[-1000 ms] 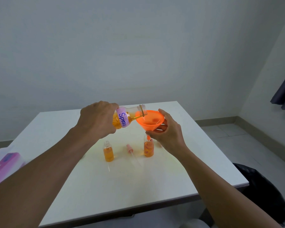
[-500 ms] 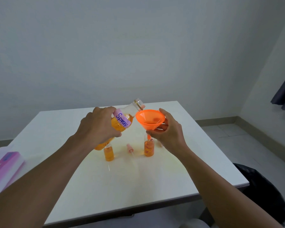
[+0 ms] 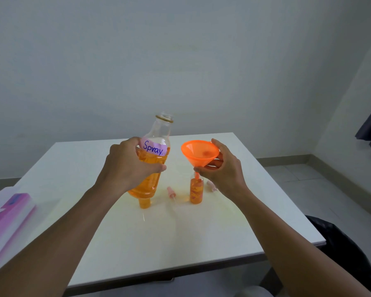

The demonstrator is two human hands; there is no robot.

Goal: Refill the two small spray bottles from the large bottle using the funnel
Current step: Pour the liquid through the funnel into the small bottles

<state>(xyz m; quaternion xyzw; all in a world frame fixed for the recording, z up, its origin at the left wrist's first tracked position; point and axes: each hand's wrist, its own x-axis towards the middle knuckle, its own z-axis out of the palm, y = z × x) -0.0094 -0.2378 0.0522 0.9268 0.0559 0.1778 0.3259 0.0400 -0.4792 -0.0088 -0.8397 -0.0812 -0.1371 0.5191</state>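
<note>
My left hand (image 3: pixel 129 168) grips the large clear bottle (image 3: pixel 156 146), which is labelled "Spray" and half full of orange liquid. It is held nearly upright above the table, open mouth up. My right hand (image 3: pixel 225 168) holds the orange funnel (image 3: pixel 199 152) by its cone, with the spout in the neck of the right small bottle (image 3: pixel 196 191), which is almost full. The left small bottle (image 3: pixel 145 203) stands mostly hidden behind the large bottle's base. One pink spray cap (image 3: pixel 171 191) lies between the small bottles, another (image 3: pixel 211 185) lies behind my right hand.
The white table (image 3: pixel 159 236) has a yellowish wet sheen around the bottles. A pink box (image 3: pixel 7 217) lies at the left edge. A black bag (image 3: pixel 343 249) sits on the floor to the right of the table.
My left hand has tipped the large bottle back from pouring into the funnel to nearly upright and drawn it left. The funnel has drained and stays on the right small bottle.
</note>
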